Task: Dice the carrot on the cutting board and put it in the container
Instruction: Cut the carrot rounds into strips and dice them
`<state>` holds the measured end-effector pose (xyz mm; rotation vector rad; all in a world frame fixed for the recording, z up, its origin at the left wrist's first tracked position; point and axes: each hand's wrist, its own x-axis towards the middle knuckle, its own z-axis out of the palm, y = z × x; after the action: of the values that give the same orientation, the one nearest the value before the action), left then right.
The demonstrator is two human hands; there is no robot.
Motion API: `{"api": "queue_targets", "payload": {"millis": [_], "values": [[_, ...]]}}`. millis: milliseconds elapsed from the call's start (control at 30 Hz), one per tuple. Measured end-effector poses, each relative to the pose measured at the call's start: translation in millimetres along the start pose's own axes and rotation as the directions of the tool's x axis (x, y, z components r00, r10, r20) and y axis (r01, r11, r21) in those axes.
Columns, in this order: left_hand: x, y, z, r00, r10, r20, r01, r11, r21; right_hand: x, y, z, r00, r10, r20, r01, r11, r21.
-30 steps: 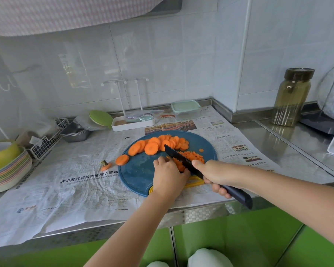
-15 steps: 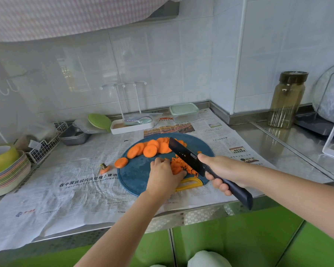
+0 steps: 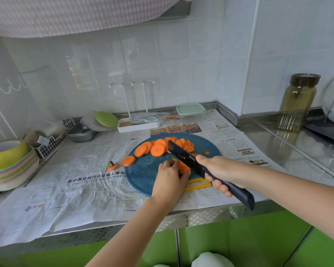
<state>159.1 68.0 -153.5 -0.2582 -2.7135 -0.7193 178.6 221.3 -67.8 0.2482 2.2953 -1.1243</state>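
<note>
Carrot part-diced on the cutting board; both hands busy, container waiting beyond.

Nearest, left hand (image 3: pixel 169 180), fingers curled over the cut carrot pieces (image 3: pixel 182 167), pinning them to the blue cutting board (image 3: pixel 145 170). Right hand (image 3: pixel 222 170), just beside at 3 o'clock, is wrapped round the handle of the black knife (image 3: pixel 189 162), its long axis running 4 to 10 o'clock, tip over the carrot slices (image 3: pixel 158 149). Those uncut slices are heaped at 11 to 12 o'clock from the hands, the left hand nearer; one stray slice (image 3: pixel 128 160) at the board's 9 o'clock edge. Carrot top (image 3: pixel 112 166) lies off the board on the newspaper (image 3: pixel 85 189). Container (image 3: pixel 191 112), lid on, stands at 12 o'clock against the wall, well apart, only the slice heap between. White tray (image 3: pixel 138 125) is at 11 o'clock and a glass jar (image 3: pixel 297 103) at 2 o'clock on the counter (image 3: pixel 297 151).
</note>
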Motion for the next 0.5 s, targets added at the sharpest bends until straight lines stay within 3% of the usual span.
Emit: {"api": "queue_targets", "payload": {"millis": [333,500], "values": [[0.3,0.1,3.8,0.999,-0.001,-0.038,0.001,1.000,0.000,4.5,-5.1,3.9,0.999,0.041,-0.005,-0.041,0.999,-0.020],[1.6,0.7,5.7,1.000,-0.010,-0.020,0.010,1.000,0.017,4.6,-5.8,2.5,0.996,0.048,0.079,-0.050,0.998,0.025]]}}
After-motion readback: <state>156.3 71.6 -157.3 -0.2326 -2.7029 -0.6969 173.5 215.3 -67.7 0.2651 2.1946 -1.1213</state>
